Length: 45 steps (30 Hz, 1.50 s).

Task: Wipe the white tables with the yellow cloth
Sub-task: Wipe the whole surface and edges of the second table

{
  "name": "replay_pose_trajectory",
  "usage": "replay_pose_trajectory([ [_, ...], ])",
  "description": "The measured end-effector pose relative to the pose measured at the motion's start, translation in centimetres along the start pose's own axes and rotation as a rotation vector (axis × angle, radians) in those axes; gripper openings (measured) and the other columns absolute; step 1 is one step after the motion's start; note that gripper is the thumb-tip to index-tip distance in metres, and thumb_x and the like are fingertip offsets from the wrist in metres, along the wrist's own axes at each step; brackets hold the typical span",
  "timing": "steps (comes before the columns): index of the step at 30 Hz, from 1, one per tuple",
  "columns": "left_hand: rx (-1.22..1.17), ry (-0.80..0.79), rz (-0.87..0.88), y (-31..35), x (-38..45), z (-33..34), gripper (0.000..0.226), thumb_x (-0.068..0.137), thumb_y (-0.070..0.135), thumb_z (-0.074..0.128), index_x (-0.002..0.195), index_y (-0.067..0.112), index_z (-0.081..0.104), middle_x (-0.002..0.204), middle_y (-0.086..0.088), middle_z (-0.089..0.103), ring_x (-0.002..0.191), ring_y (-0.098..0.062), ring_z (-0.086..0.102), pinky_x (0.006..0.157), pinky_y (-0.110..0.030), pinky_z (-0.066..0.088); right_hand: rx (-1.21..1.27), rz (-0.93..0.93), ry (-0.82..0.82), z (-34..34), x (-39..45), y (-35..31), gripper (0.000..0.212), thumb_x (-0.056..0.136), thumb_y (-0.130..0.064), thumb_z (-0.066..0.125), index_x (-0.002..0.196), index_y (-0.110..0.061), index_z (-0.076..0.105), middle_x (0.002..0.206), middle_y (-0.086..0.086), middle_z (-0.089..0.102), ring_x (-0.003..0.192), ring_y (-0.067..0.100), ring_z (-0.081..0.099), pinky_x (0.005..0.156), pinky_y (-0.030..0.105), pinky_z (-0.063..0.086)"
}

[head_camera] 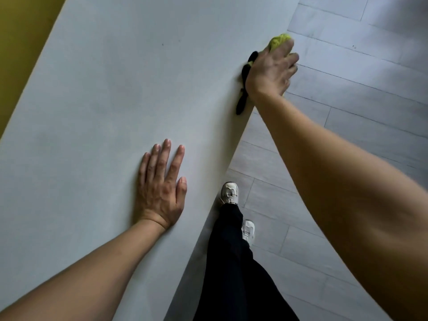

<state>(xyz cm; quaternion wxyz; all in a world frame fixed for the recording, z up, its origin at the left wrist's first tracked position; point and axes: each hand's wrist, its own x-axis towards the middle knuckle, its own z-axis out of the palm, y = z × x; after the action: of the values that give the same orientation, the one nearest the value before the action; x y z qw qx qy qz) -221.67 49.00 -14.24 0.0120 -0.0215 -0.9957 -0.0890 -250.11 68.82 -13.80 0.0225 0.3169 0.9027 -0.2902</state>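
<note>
The white table (111, 93) fills the left and middle of the view, its right edge running diagonally from top right to bottom middle. My right hand (269, 70) grips the yellow cloth (279, 41) at that right edge; yellow shows above my fingers and black trim of the cloth (243, 98) trails below my wrist on the tabletop. Most of the cloth is hidden under the hand. My left hand (162, 188) lies flat on the table, palm down with fingers spread, holding nothing.
Grey plank flooring (347, 112) lies to the right of the table. My legs in black trousers (231, 262) and white shoes (230, 193) stand close to the table edge. A yellow-olive surface (20, 42) borders the table at the far left.
</note>
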Motion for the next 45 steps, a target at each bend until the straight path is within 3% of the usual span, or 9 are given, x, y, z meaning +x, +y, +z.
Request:
replay_pose_trajectory([
  [7,0.020,-0.003,0.002,0.0,-0.1,0.1,0.067,0.099,0.036,0.035,0.162,0.016,0.035,0.171,-0.012,0.025,0.158,-0.033,0.024,0.129,-0.053,0.017,0.094,-0.071,-0.135,-0.1,-16.8,8.0,0.066,0.106,-0.042,0.034,0.161,-0.015,0.008,0.152,0.017,0.032,0.134,0.036,0.033,0.114,0.048,0.029],
  [11,0.022,-0.003,0.010,-0.1,-0.1,0.2,0.066,0.099,0.036,0.036,0.163,0.016,0.034,0.171,-0.013,0.024,0.158,-0.033,0.023,0.129,-0.052,0.016,0.006,-0.170,-0.125,-1.0,-25.6,11.9,0.069,0.104,-0.040,0.039,0.160,-0.008,0.012,0.140,0.017,0.043,0.123,0.032,0.043,0.106,0.044,0.038],
  [18,0.029,0.009,0.010,-0.2,0.0,0.1,0.066,0.099,0.035,0.037,0.162,0.016,0.036,0.171,-0.013,0.026,0.158,-0.034,0.024,0.129,-0.053,0.018,0.080,-0.050,-0.062,0.2,-15.3,6.8,0.065,0.105,-0.038,0.041,0.159,-0.010,0.019,0.144,0.018,0.040,0.130,0.037,0.038,0.109,0.045,0.029],
  [22,0.019,0.028,0.010,-0.1,0.2,0.3,0.066,0.099,0.035,0.035,0.162,0.016,0.037,0.171,-0.013,0.027,0.158,-0.033,0.025,0.128,-0.053,0.018,0.055,-0.034,-0.012,0.3,-6.2,3.1,0.059,0.104,-0.040,0.038,0.156,-0.014,0.025,0.141,0.014,0.042,0.129,0.032,0.040,0.105,0.043,0.038],
  [26,0.012,0.056,0.015,-0.1,0.2,0.4,0.065,0.100,0.035,0.035,0.162,0.016,0.037,0.170,-0.013,0.027,0.158,-0.033,0.025,0.129,-0.052,0.017,0.041,-0.037,0.011,0.3,-3.5,2.2,0.055,0.105,-0.040,0.035,0.154,-0.016,0.026,0.140,0.011,0.041,0.129,0.030,0.042,0.102,0.044,0.043],
  [30,-0.006,0.081,0.019,-0.2,0.0,0.6,0.064,0.099,0.033,0.036,0.161,0.017,0.038,0.170,-0.013,0.029,0.157,-0.034,0.027,0.129,-0.051,0.017,0.090,-0.077,-0.011,0.4,-7.4,4.1,0.060,0.105,-0.039,0.036,0.157,-0.013,0.021,0.143,0.014,0.039,0.129,0.033,0.040,0.106,0.044,0.038],
  [34,-0.011,0.111,0.020,-0.3,0.0,0.9,0.062,0.099,0.030,0.038,0.160,0.017,0.041,0.169,-0.013,0.032,0.156,-0.034,0.029,0.128,-0.052,0.019,0.159,-0.148,-0.020,0.8,-19.5,9.3,0.064,0.106,-0.037,0.038,0.159,-0.009,0.018,0.149,0.019,0.036,0.131,0.037,0.037,0.114,0.043,0.024],
  [39,-0.025,0.140,0.039,-0.5,-0.1,1.2,0.059,0.102,0.028,0.038,0.160,0.018,0.041,0.168,-0.012,0.033,0.155,-0.034,0.032,0.127,-0.053,0.022,0.140,-0.183,-0.158,-0.9,-35.7,16.0,0.067,0.103,-0.040,0.036,0.159,-0.010,0.014,0.144,0.014,0.039,0.128,0.031,0.042,0.112,0.040,0.034],
  [45,-0.073,0.179,0.044,-0.9,0.2,1.2,0.058,0.100,0.027,0.040,0.158,0.017,0.046,0.166,-0.014,0.037,0.153,-0.035,0.036,0.127,-0.051,0.022,0.144,-0.111,-0.098,-0.1,-34.1,14.3,0.066,0.103,-0.040,0.034,0.157,-0.004,0.023,0.140,0.020,0.044,0.124,0.036,0.043,0.108,0.044,0.034],
])
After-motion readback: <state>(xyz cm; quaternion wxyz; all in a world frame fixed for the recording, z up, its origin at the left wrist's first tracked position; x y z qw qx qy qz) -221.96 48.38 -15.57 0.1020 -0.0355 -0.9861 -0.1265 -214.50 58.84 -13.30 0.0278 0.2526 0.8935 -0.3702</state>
